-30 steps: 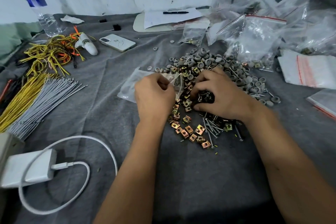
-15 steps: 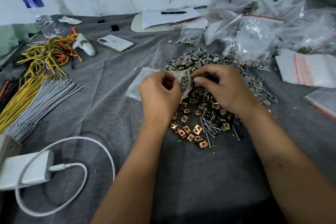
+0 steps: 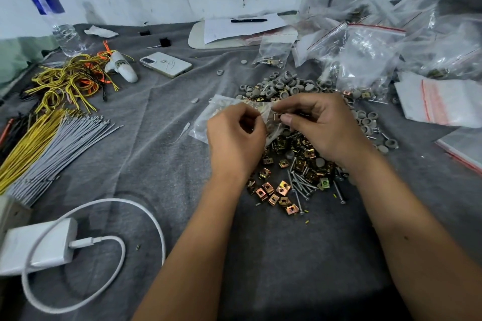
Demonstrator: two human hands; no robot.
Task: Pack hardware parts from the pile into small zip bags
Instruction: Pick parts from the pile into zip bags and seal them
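A pile of hardware lies mid-table on grey cloth: brass clip nuts, long screws and grey round caps. My left hand pinches the mouth of a small clear zip bag, which trails off to the left. My right hand is just right of the bag mouth, with a small brass part pinched between thumb and fingers at the opening. The hands hide the middle of the pile.
Filled zip bags heap up at the back right, flat empty bags beside them. A phone, bottle, yellow wires and grey ties lie left. A white charger with cable sits near left.
My right hand lifted from the pile and came up to the bag mouth with a part. My left hand rose slightly with the bag.
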